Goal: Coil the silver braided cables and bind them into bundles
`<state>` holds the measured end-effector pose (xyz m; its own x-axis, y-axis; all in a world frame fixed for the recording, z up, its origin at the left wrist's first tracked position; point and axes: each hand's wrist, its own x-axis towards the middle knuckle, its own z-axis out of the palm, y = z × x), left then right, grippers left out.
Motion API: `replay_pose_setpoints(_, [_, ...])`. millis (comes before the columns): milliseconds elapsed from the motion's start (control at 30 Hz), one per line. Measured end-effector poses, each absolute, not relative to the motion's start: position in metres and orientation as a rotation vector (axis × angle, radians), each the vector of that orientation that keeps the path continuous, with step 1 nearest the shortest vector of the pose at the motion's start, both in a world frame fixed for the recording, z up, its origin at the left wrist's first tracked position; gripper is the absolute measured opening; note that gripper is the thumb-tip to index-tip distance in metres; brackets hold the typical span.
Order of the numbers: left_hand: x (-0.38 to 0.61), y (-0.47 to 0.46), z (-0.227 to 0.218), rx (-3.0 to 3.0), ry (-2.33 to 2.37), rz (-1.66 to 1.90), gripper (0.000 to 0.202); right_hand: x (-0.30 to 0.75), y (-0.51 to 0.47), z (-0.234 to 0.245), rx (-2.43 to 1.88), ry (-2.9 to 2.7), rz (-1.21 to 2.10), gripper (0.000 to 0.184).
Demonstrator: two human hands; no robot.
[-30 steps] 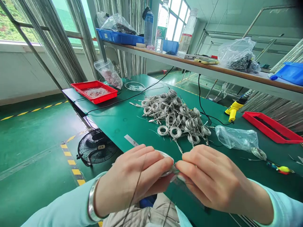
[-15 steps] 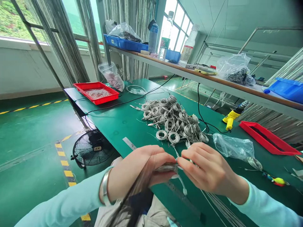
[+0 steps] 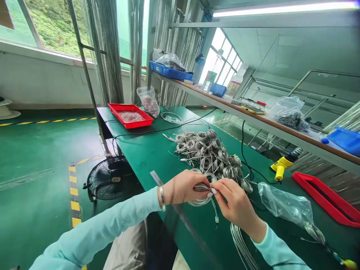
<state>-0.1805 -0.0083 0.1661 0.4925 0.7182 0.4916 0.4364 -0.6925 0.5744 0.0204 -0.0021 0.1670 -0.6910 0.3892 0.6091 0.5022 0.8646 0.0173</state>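
Observation:
My left hand (image 3: 181, 187) and my right hand (image 3: 235, 202) meet over the green table (image 3: 146, 150), both pinched on a small coil of silver wire (image 3: 200, 195). A loop of the coil hangs below my fingers, and a white-tipped end dangles toward the table. Just beyond my hands lies a pile of several similar wire coils (image 3: 209, 155). Straight silver wires (image 3: 242, 243) run under my right wrist toward the table's near edge.
A red tray (image 3: 131, 115) of thin wires and a plastic bag (image 3: 149, 101) sit at the table's far end. A clear bag (image 3: 284, 204), a yellow tool (image 3: 279, 167) and another red tray (image 3: 326, 197) lie right. A floor fan (image 3: 108, 180) stands left. A shelf (image 3: 253, 118) holds bottles and bins.
My arms have stretched forward, so both hands and the coil now sit farther out over the table, close to the pile. The camera view has lifted and widened.

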Motion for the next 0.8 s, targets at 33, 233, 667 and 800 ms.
replay_pose_setpoints(33, [-0.181,-0.013,0.169,2.375,0.94,1.086,0.015,0.019,-0.006,0.17,-0.616,-2.406,-0.244,0.013])
replay_pose_setpoints(233, [-0.184,-0.042,0.191,2.452,0.755,1.232,0.016,0.017,-0.03,0.191,-0.454,-2.314,-0.275,0.014])
replay_pose_setpoints(667, [-0.175,-0.066,0.206,2.917,0.711,1.481,0.009,0.024,-0.055,0.211,-0.414,-2.337,-0.237,0.011])
replay_pose_setpoints(800, [-0.174,-0.072,0.209,2.969,0.723,1.537,0.007,0.026,-0.056,0.212,-0.401,-2.338,-0.252,0.012])
